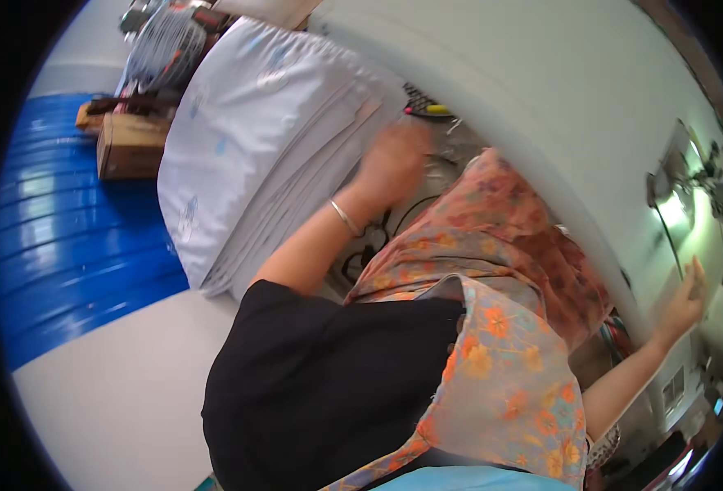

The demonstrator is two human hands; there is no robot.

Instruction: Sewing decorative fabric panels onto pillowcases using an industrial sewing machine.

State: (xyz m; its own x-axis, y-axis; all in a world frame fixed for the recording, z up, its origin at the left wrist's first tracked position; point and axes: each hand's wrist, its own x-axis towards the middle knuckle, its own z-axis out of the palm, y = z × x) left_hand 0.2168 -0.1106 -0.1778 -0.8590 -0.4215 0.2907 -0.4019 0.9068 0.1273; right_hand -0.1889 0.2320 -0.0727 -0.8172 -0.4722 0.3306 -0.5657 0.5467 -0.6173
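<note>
My left hand (398,159), smeared by motion, is over the inner edge of a stack of folded white cloth (255,106) with small prints and a gathered edge. A bracelet (345,218) circles that wrist. At the far right, my right hand (684,299) is raised over the white table, near a lit machine that looks like a sewing machine (679,196). A thin dark rod (668,237) runs from the machine down to my fingers. Whether I grip it is too small and blurred to tell. A reddish floral cloth (492,204) covers my lap.
A long white tabletop (509,74) runs diagonally on the right. To the left are a blue ridged surface (75,213), a cardboard box (132,143) and a fan (165,49). A white panel (132,385) lies at lower left. Dark cords (369,245) and a yellow-handled item (436,110) are beside the table edge.
</note>
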